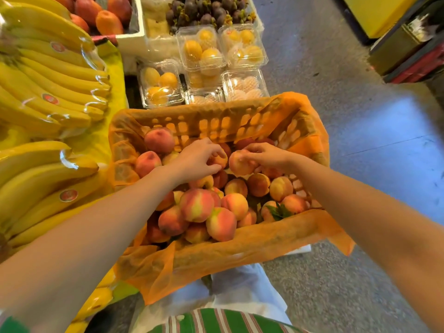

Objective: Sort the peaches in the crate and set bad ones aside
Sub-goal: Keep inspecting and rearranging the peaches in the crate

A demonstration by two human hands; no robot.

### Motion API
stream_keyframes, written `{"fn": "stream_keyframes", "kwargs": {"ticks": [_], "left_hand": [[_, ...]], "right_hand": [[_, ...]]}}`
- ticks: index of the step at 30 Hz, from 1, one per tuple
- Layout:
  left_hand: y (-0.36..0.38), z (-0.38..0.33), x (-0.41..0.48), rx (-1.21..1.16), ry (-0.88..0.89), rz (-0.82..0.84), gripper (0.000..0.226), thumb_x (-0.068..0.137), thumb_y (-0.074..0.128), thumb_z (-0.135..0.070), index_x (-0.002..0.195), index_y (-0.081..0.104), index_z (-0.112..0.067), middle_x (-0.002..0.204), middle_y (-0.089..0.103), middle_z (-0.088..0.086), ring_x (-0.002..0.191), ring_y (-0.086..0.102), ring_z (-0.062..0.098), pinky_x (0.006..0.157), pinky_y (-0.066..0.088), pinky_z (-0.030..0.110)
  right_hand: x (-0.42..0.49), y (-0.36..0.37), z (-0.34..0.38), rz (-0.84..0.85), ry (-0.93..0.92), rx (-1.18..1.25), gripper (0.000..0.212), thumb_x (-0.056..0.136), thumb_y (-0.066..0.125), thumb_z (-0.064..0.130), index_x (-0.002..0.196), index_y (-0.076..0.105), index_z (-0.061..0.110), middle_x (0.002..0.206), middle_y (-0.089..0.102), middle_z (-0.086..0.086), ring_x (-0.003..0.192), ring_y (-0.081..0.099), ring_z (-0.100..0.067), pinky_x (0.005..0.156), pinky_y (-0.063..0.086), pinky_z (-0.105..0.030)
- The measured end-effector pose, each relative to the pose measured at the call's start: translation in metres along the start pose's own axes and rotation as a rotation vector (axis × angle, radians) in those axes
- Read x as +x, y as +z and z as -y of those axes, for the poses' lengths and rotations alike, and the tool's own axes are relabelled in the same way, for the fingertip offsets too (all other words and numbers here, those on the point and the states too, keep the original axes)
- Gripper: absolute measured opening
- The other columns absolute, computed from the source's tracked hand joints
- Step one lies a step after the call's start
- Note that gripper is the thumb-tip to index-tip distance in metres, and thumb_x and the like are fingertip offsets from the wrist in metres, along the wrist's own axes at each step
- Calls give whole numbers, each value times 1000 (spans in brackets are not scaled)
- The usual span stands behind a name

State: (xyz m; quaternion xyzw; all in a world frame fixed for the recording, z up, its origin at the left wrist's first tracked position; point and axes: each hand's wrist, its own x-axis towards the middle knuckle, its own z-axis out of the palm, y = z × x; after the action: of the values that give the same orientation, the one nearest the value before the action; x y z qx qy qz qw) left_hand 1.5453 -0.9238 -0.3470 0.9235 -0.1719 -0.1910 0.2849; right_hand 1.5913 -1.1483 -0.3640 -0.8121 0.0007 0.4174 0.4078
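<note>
Both bare forearms reach forward over a crate (216, 121) lined with orange mesh liner (252, 241). Nearer than the grips, a heap of peaches (197, 205), red and yellow, fills the crate, with a green leaf (280, 211) on the near side of the right grip. Left hand (194, 159): palm down, fingers curled, its grip closed round a small peach (219, 159) held between thumb and fingertips. Right hand (266, 156): palm down, fingers bent, its grip closed on a larger peach (240, 163) just right of the first, so the two fruits almost touch at mid-crate. Whether either is lifted clear of the heap cannot be told. Just beyond the grips stands the crate's perforated far wall. Farther on, clear clamshell boxes (201, 48) hold yellow fruit, some in foam netting. Left of the left grip, bagged bananas (48, 75) lie on a yellow-covered counter (113, 66). Farthest from the grips are dark mangosteens (206, 8).
</note>
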Motion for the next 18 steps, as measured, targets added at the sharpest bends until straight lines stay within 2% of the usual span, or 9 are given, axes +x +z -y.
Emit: {"fn": "stream_keyframes", "kwargs": {"ticks": [1,3,6,9,12,13,15,17,18], "left_hand": [[-1,-4,2,-62,-7,11,42,85,68,-31,124,57,-23,111,53,5,106,54,22,93,44,38],[-3,-10,4,-183,-17,79,62,81,73,-36,135,47,-24,126,53,4,115,52,20,99,43,39],[0,-17,5,-335,-8,179,74,75,77,-42,138,41,-31,133,49,0,120,50,19,101,45,40],[-1,-24,4,-386,-23,181,68,74,78,-44,132,46,-29,124,52,-2,111,55,18,95,50,37],[-5,-23,3,-330,-68,140,59,74,76,-49,124,54,-27,114,58,-3,103,58,17,91,51,37],[-7,-20,2,-308,-93,133,56,74,74,-51,121,56,-27,113,59,-3,102,59,17,90,50,38],[-10,-13,-1,-326,-143,150,54,75,73,-51,120,58,-26,115,59,-1,103,58,18,91,50,38],[-12,-9,-2,-399,-174,188,53,77,73,-47,122,57,-25,119,58,1,107,57,20,93,50,38],[-12,-8,-3,-429,-180,202,52,78,73,-44,124,57,-24,120,57,2,108,57,20,94,49,37]], "right_hand": [[-8,-5,4,83,39,114,35,95,56,39,118,61,14,102,66,-6,86,63,-19,70,53,-27],[-17,-11,8,257,94,253,45,95,51,44,118,62,7,96,70,-10,79,65,-19,71,54,-25],[-20,-10,12,388,88,200,64,96,40,55,127,56,1,106,66,-19,83,65,-20,78,53,-26],[-19,-3,13,413,62,145,72,97,32,60,126,57,0,113,63,-29,91,61,-27,90,49,-36],[-15,-1,12,286,59,137,68,98,32,57,113,65,-1,104,68,-23,89,63,-25,85,49,-35],[-13,-2,9,205,25,52,57,99,39,51,110,67,3,102,69,-16,91,65,-23,85,50,-35],[-5,-5,1,85,-41,-322,33,95,57,34,118,64,11,117,65,-7,108,61,-23,94,48,-36],[0,-5,-7,138,42,-641,48,87,69,28,131,54,16,133,55,-4,121,53,-24,99,47,-36],[2,-2,-9,166,107,-716,55,85,72,29,134,52,17,136,51,-3,123,51,-25,99,47,-36]]}}
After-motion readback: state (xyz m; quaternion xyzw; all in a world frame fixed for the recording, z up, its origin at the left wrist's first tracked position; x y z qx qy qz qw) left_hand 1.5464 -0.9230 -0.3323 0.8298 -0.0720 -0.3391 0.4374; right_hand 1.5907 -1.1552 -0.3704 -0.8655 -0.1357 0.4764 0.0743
